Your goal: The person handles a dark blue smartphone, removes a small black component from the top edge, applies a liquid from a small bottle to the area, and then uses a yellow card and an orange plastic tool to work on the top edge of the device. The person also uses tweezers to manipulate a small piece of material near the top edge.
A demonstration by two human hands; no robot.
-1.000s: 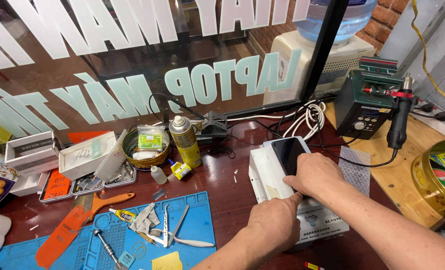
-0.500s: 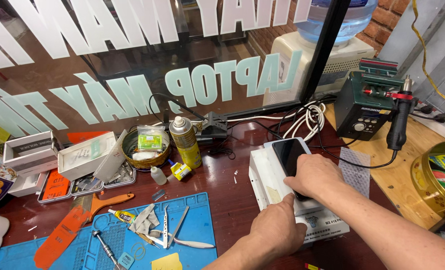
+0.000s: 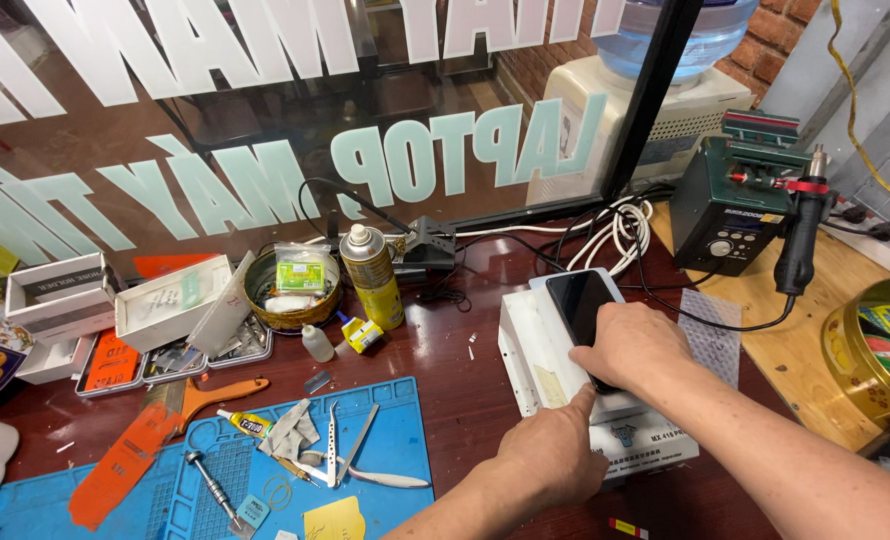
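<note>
Your right hand (image 3: 633, 345) lies palm-down over the near end of the black phone (image 3: 578, 303), fingers curled loosely and pressing on it rather than gripping. The phone rests flat on the white machine (image 3: 535, 350), which stands on the dark red table (image 3: 455, 345) right of the blue mat (image 3: 390, 435). Your left hand (image 3: 553, 455) sits just below, mostly closed, with its forefinger stretched out so the tip touches the phone's near edge beside your right hand (whether the other fingers hold anything, I cannot tell).

On the mat lie tweezers (image 3: 333, 445), a screwdriver (image 3: 210, 487) and a small glue tube (image 3: 245, 422). Behind it stand a spray can (image 3: 373, 275) and a round tin (image 3: 292, 290) with a green packet inside. To the right, well apart from your hands, a green station (image 3: 735, 205) stands with a black-handled hot-air wand (image 3: 800, 235) hanging beside it, and white cables (image 3: 625, 225) coil near the glass.
</note>
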